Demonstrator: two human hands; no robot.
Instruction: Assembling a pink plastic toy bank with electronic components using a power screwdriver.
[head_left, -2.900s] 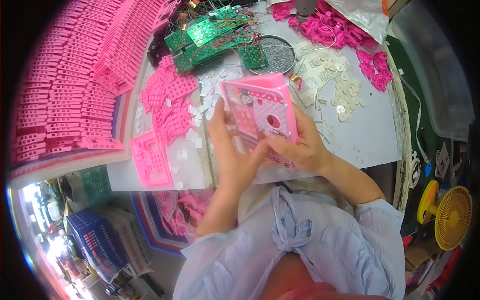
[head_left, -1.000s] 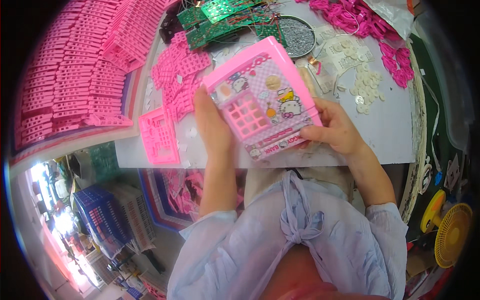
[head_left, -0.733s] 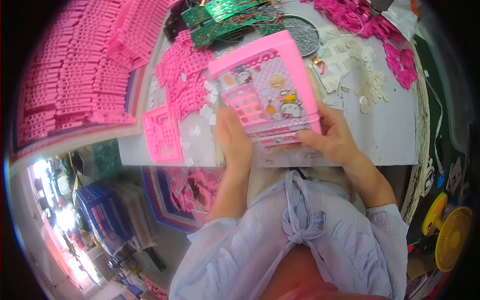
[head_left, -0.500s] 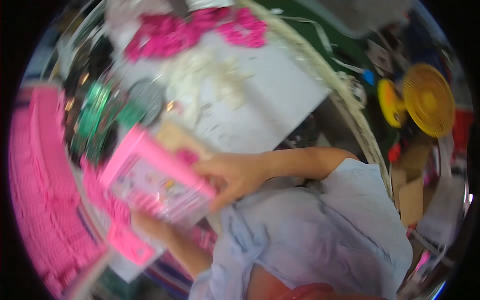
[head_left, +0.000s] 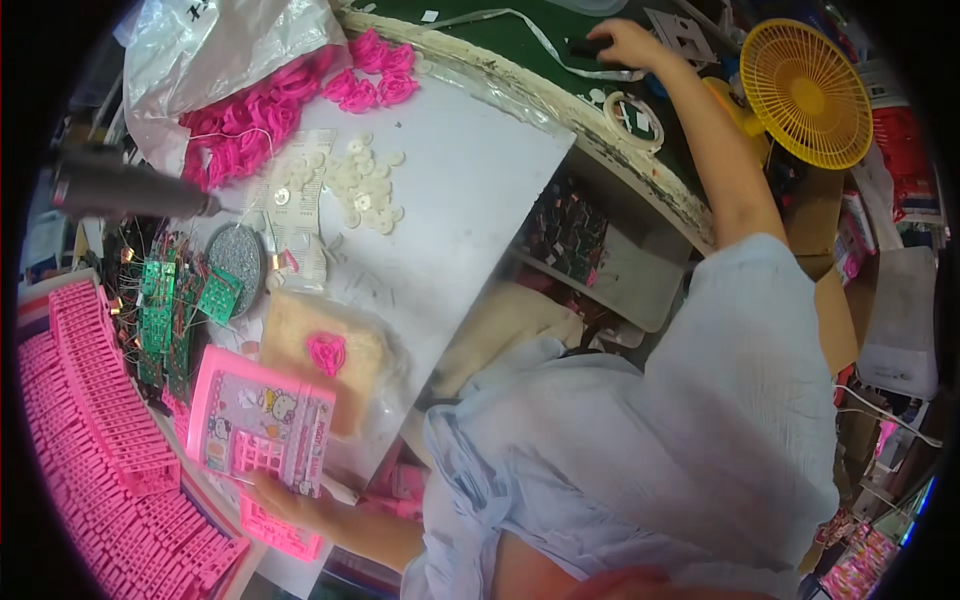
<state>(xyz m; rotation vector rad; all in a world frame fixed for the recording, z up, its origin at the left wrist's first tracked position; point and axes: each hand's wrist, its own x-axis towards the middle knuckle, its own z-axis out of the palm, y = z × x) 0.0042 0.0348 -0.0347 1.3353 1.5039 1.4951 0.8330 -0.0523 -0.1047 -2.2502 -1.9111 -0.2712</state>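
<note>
My left hand (head_left: 290,500) holds a pink toy panel (head_left: 262,420) with a cartoon sticker and a key grid by its near edge, low at the left of the white table (head_left: 470,210). My right arm stretches far to the upper right, over the table's rim. There my right hand (head_left: 628,40) is closed on a dark elongated object (head_left: 585,47) that lies on a green surface. A beige pad (head_left: 325,355) with a small pink part on it lies just beyond the panel.
Stacks of pink plastic frames (head_left: 90,420) fill the left. Green circuit boards (head_left: 160,310), a round grey dish (head_left: 236,256), white discs (head_left: 365,185), pink rings (head_left: 285,100) by a plastic bag, a hanging dark tool (head_left: 130,190), a white tape ring (head_left: 630,112) and a yellow fan (head_left: 805,90) are about.
My head has swung to the right. My right hand let go of the pink panel and reached far right to the dark object; my left hand alone now holds the panel, lower and to the left.
</note>
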